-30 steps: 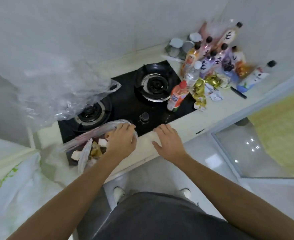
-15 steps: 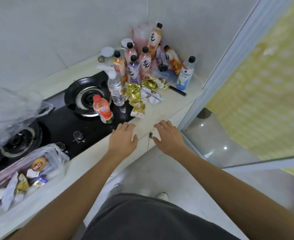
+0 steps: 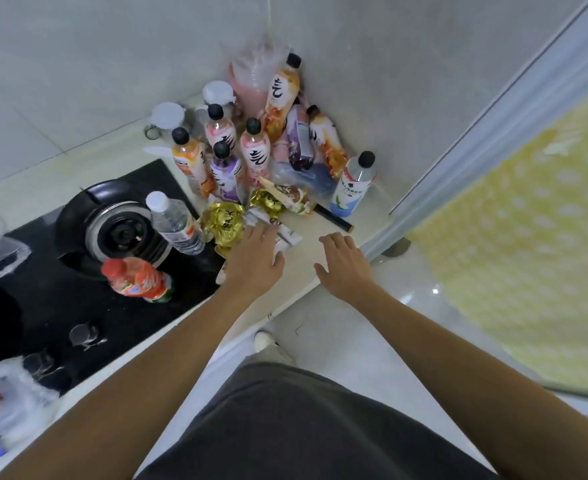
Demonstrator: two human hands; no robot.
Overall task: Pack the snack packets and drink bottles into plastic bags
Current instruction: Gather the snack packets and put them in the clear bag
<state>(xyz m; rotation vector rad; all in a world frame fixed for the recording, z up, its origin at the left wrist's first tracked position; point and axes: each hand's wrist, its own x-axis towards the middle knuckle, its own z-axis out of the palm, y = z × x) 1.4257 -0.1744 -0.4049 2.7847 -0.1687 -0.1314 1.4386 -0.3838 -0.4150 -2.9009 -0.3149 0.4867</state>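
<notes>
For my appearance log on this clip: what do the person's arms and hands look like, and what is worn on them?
Both arms are bare right down to the frame edge, with no sleeves in view. The left hand and right hand wear no gloves, and no rings, watch or wristbands show. Below them are dark grey shorts and a white shoe.

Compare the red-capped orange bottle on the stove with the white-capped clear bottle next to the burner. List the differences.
The red-capped orange bottle has a red cap; the white-capped clear bottle has a white one. The orange bottle holds orange drink and wears a colourful label; the clear bottle looks like water, see-through with a small label. The orange bottle is shorter and squatter; the clear one is taller and slimmer. Both stand capped on the black stove, untouched by either hand.
</notes>
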